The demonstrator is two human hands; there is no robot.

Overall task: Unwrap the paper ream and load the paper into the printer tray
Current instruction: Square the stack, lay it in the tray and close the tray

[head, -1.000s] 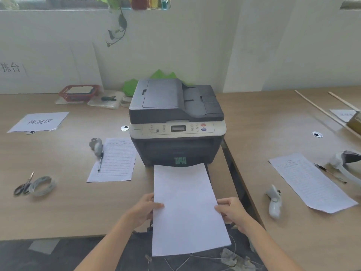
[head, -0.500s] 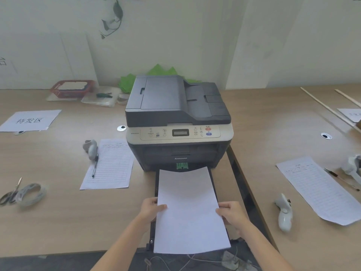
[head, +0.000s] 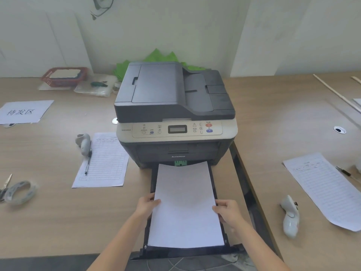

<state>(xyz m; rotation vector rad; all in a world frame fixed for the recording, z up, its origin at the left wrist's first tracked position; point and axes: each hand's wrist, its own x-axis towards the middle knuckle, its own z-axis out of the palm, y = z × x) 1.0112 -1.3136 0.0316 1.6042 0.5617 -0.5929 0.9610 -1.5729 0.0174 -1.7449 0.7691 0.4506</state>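
A dark grey printer (head: 173, 106) stands on the wooden table, its black paper tray (head: 230, 248) pulled out toward me over the table edge. A white stack of paper (head: 185, 204) lies over the tray, its far edge near the printer's slot. My left hand (head: 146, 206) grips the stack's left edge and my right hand (head: 227, 212) grips its right edge. No ream wrapper is in sight.
Left of the printer lie a lined form with a pen (head: 88, 163), a white controller (head: 84, 141), scissors and a tape roll (head: 19, 191). Right of it lie another form (head: 324, 188) and a controller (head: 290, 216). A red basket (head: 64, 76) sits at the back.
The paper stack has moved forward and down, from hanging past the table edge to lying over the tray. Both hands went with it, and the view moved closer to the printer.
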